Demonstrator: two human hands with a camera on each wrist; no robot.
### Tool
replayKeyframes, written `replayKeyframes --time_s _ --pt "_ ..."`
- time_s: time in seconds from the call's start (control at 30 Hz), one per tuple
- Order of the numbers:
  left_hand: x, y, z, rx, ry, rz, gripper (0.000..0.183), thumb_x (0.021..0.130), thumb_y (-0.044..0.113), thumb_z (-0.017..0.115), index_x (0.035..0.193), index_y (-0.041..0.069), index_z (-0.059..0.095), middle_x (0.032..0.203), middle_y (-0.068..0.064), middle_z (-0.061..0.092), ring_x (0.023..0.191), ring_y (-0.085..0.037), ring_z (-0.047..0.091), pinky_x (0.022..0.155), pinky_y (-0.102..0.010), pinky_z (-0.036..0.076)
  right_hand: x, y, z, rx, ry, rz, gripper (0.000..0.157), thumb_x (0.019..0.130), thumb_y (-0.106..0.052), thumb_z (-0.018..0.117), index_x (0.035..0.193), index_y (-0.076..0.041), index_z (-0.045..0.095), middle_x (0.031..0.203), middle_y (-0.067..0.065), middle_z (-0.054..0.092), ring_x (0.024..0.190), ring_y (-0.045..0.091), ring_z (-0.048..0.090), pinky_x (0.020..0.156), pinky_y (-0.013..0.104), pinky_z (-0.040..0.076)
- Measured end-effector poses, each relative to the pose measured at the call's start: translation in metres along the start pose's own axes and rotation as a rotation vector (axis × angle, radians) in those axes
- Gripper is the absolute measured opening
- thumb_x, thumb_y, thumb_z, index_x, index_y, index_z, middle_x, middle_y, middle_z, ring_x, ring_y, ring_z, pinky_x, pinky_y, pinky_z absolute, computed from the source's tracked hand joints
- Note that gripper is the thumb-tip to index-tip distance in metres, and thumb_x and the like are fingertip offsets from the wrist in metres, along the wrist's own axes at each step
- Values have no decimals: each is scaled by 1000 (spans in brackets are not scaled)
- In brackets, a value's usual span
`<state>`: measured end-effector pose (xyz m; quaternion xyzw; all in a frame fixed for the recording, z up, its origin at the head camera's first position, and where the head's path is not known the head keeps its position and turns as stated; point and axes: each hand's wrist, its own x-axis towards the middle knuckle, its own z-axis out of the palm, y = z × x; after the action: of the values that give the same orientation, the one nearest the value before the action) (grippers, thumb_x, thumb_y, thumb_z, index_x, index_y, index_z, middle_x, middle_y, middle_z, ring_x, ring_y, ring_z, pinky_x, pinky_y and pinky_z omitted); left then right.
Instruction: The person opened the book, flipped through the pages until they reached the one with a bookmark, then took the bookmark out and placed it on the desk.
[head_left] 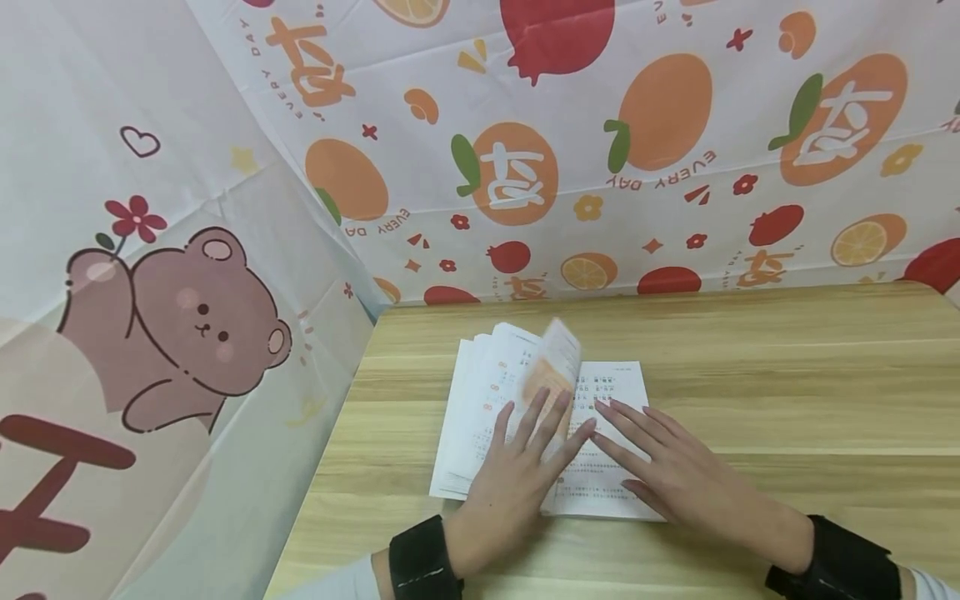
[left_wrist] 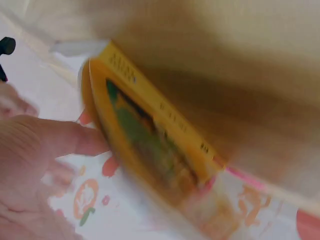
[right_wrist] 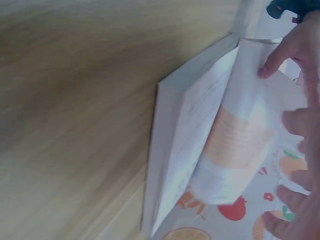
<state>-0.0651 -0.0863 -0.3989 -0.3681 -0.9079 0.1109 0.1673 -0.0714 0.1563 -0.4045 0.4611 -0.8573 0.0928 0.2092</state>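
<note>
An open paperback book (head_left: 600,479) with printed white pages lies on the table. One leaf (head_left: 553,367), with an orange block on it, stands up curved near the middle of the book. My left hand (head_left: 513,471) spreads its straight fingers over the left pages and that leaf; in the right wrist view its thumb presses the leaf's face. Over the right-hand page reaches my right hand (head_left: 686,475), fingers extended and holding nothing. The left wrist view, blurred, shows the book's yellow spine (left_wrist: 165,112) and picture cover, with the left thumb at the edge.
The wood-grain table (head_left: 810,400) extends to the right and behind the book. A fruit-print cloth (head_left: 585,192) hangs along the back edge, and a bear-print cloth (head_left: 172,325) at the left. Black straps (head_left: 427,558) circle both wrists.
</note>
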Motion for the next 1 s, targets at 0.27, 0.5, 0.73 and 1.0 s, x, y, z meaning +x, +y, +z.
replayKeyframes --time_s 0.27,0.5,0.73,1.0 --pt "-8 -8 8 85 -144 93 40 80 30 56 119 22 56 143 -5 37 129 -29 26 98 -47 36 -24 3 8 60 -235 96 68 78 -49 59 131 -9 46 140 15 41 123 27 36 93 52 40" --pt "-9 -11 9 -151 -224 -18 42 85 37 52 121 15 54 135 -10 47 121 -33 38 89 -46 46 -26 9 11 129 -301 182 76 71 -61 59 124 -8 53 133 12 49 117 23 42 94 51 39" --pt "-8 -12 8 -159 -255 -16 46 85 42 51 122 15 54 135 -10 47 121 -34 37 88 -46 46 -24 13 11 173 -372 234 75 68 -64 59 123 -13 55 135 9 48 117 23 42 94 51 40" --pt "-9 -12 8 -169 -251 -19 46 86 41 51 122 14 54 136 -11 47 122 -34 37 88 -46 47 -23 17 10 194 -400 228 73 69 -66 57 121 -15 57 133 8 50 116 23 43 93 51 41"
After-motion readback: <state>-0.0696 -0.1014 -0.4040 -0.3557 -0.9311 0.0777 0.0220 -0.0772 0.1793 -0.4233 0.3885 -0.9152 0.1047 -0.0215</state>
